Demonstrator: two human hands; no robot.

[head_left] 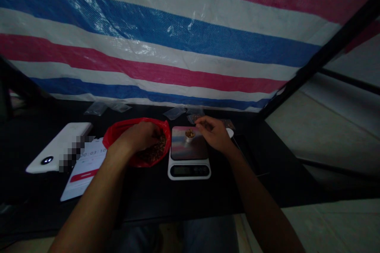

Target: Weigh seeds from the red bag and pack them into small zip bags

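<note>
The single head-worn camera looked forward and down from behind and above the person's left hand and right hand, close over the black table, with a striped tarpaulin filling the upper frame

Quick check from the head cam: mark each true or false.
1. The left hand is in a red bag of brown bits. True.
2. The white cup stands beside the scale, not on it. False: it stands on the scale.
3. The tarp behind is striped green and yellow. False: its stripes are blue, white and red.
4. The right hand is over the scale's far right corner, near the cup. True.
</note>
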